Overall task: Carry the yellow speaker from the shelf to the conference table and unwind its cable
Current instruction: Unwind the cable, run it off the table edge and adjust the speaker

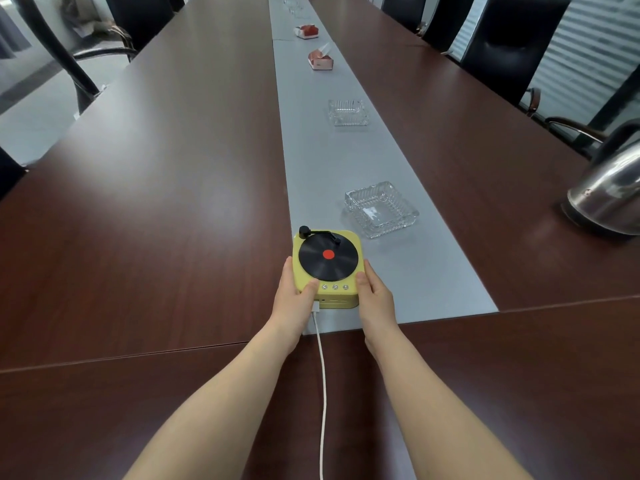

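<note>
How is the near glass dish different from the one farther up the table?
The near glass dish sits close beside the yellow speaker; the far glass dish stands alone up the grey strip. The near one looks bigger and turned cornerwise; the far one looks smaller and squarer on. Both are clear, ribbed, square and look empty.

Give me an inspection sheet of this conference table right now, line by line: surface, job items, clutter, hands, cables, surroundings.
Surface: dark wood conference table with a grey centre strip.
Job's things: yellow speaker resting at the strip's near end, black disc on top.
Clutter: two glass ashtrays, two tissue boxes, steel kettle at right.
Hands: left hand and right hand grip the speaker's sides.
Cables: white cable plugged into the speaker's near face, running straight toward the camera.
Surroundings: black chairs along both sides.
</note>
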Demonstrator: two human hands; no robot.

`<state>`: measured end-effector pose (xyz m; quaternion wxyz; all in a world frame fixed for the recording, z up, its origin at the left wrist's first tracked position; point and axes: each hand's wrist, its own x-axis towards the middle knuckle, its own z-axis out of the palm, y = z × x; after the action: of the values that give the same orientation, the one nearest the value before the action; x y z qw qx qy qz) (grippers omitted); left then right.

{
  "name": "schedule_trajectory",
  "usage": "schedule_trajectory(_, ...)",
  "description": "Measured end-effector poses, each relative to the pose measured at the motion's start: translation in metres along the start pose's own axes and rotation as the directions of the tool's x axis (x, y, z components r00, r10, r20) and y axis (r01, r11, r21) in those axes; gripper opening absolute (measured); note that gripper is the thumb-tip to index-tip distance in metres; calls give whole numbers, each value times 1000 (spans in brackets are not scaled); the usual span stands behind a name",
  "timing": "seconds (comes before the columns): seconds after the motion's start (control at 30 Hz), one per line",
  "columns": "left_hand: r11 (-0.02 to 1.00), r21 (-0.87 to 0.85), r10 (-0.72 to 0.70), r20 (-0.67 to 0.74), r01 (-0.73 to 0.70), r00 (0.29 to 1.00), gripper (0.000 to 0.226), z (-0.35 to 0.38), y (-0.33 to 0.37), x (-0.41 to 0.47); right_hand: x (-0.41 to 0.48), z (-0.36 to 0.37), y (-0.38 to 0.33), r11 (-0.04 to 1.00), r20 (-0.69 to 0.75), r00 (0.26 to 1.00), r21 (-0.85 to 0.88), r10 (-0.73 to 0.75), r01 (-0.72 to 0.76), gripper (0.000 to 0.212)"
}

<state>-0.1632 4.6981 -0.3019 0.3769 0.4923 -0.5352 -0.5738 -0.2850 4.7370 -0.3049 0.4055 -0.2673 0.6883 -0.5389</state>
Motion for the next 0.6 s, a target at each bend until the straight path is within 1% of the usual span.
schedule_trajectory(0.13,1000,13,-24,-3,24,1000,52,0,-1,1,0,1,-1,1000,-1,1000,-2,-3,3,45)
schedule_trajectory(0.3,1000,16,-18,11,17,1000,48,-1,0,1,0,0,-2,1000,0,1000,-3,0,0,45)
schedule_trajectory(0.6,999,22,-26,22,25,999,51,-2,0,1,0,1,-2,1000,-5,1000,-11,2,-2,45)
